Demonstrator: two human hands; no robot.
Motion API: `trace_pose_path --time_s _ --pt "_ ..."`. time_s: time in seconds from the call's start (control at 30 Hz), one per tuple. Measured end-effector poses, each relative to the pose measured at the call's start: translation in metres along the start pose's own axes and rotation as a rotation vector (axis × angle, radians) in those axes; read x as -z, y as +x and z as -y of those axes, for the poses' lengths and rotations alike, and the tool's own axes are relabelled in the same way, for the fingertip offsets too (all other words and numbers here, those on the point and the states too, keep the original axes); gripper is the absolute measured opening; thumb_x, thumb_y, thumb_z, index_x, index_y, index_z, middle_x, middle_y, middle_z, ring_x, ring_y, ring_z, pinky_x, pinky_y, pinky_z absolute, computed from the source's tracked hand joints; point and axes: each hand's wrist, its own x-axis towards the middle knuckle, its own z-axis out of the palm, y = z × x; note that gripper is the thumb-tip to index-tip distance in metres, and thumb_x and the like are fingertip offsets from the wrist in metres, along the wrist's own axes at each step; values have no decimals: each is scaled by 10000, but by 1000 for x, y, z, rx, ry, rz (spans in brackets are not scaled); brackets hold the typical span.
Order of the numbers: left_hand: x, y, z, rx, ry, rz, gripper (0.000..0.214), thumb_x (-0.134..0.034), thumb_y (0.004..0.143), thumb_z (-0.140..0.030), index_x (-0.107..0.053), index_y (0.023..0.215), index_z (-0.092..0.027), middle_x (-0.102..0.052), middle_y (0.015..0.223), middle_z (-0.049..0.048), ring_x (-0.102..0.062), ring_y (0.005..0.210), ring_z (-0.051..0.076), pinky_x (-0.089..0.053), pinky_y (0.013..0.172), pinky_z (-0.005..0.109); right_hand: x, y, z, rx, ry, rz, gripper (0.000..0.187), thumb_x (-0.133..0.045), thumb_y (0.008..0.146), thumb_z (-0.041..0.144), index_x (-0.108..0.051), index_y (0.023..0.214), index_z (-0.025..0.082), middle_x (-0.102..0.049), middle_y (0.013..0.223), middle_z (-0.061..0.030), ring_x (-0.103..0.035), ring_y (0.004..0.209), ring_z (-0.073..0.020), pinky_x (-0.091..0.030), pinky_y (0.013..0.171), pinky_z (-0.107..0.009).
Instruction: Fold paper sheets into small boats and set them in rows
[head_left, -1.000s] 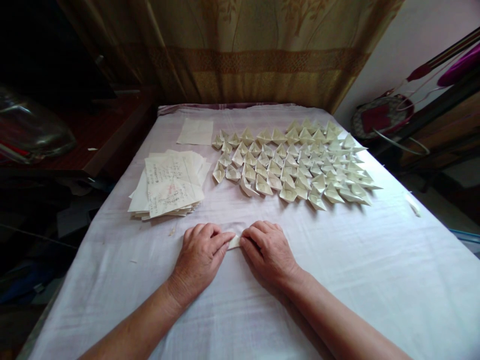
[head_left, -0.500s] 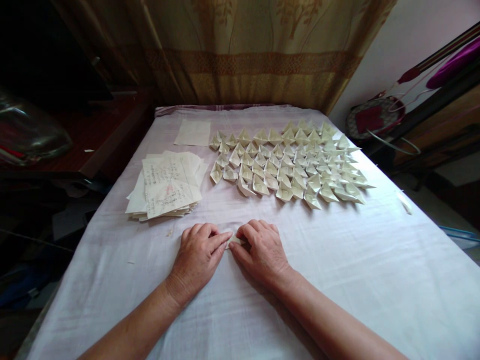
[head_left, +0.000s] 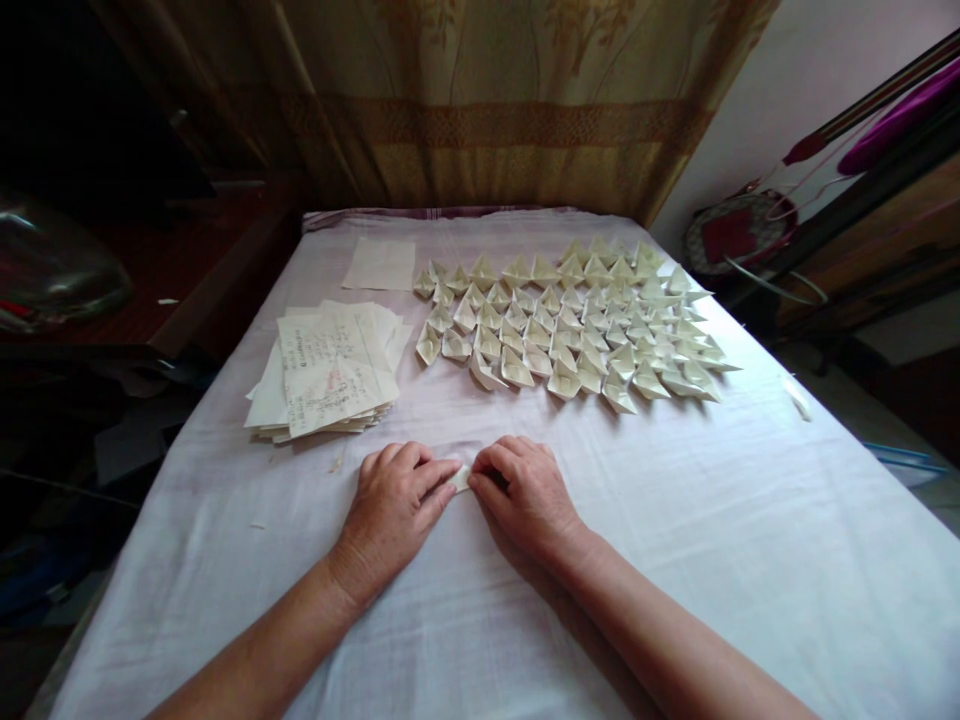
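A small folded piece of paper (head_left: pixel 461 480) lies low over the cloth between my two hands, mostly hidden by fingers. My left hand (head_left: pixel 394 500) pinches its left side between thumb and fingers. On the opposite side, my right hand (head_left: pixel 529 495) grips it, thumb and index finger pressed together. Beyond the hands, several rows of folded paper boats (head_left: pixel 562 330) stand close together. To the left of them is a stack of paper sheets (head_left: pixel 341 370), the top one covered in handwriting with a red mark.
A single blank sheet (head_left: pixel 380 264) lies behind the stack. White cloth (head_left: pixel 675 560) covers the table. A small white scrap (head_left: pixel 796 398) lies near the right edge. A brown curtain (head_left: pixel 480 110) hangs behind; a dark red cabinet (head_left: pixel 225 270) stands left, a bag (head_left: pixel 739 235) right.
My right thumb and index finger have drawn closer together on the folded paper, showing a little more of it between the hands. The view has shifted slightly.
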Motion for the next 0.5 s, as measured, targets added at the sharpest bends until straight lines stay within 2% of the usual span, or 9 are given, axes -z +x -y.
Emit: trace_pose_path --time_s 0.17,0.4,0.5 --pt "1 1 -1 13 1 3 233 -668 883 -241 -716 1095 -326 -649 949 -2 -575 919 200 -390 817 357 2 -2 -7 30 79 5 80 -634 868 150 -665 827 212 -670 818 -3 -587 800 -170 -335 736 -302" --pt "2 4 0 1 5 12 205 -659 886 -250 -738 1059 -324 -655 942 7 -577 899 196 -396 800 355 0 -4 -6 37 6 -22 71 -637 881 178 -678 834 212 -672 844 -18 -580 821 -187 -330 738 -317" --pt "3 1 0 -39 21 0 236 -649 889 -260 -728 1103 -323 -650 947 18 -572 900 204 -401 805 366 1 -5 -7 47 31 -34 83 -617 897 179 -673 843 208 -674 844 -18 -581 817 -181 -338 746 -314"
